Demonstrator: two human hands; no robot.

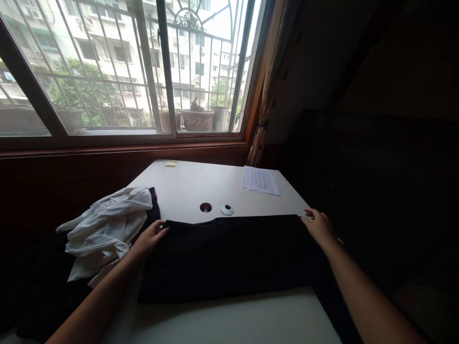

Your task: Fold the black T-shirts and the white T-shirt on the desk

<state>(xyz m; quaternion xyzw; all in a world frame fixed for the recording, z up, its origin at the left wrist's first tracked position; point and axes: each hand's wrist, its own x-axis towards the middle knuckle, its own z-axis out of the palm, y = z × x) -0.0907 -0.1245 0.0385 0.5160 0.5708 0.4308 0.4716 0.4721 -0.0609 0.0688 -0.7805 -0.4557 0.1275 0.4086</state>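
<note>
A black garment (229,258) lies spread in a wide, roughly rectangular shape across the white table (193,186). Its exact kind is hard to make out; a darker strip of it runs down toward the lower right. At its far left corner, my left hand (152,235) pinches the cloth between thumb and fingers. My right hand (319,227) is at the far right corner, thumb and fingers closed on the edge there. Beside my left forearm is a crumpled heap of white cloth (107,224), lying over dark fabric.
Papers (261,180) lie at the table's back right, and a yellow sticky note (171,163) near the back left. Beyond the garment are a round hole (205,207) and a white ring-shaped piece (226,209). A barred window (118,67) and tied curtain (260,129) stand behind.
</note>
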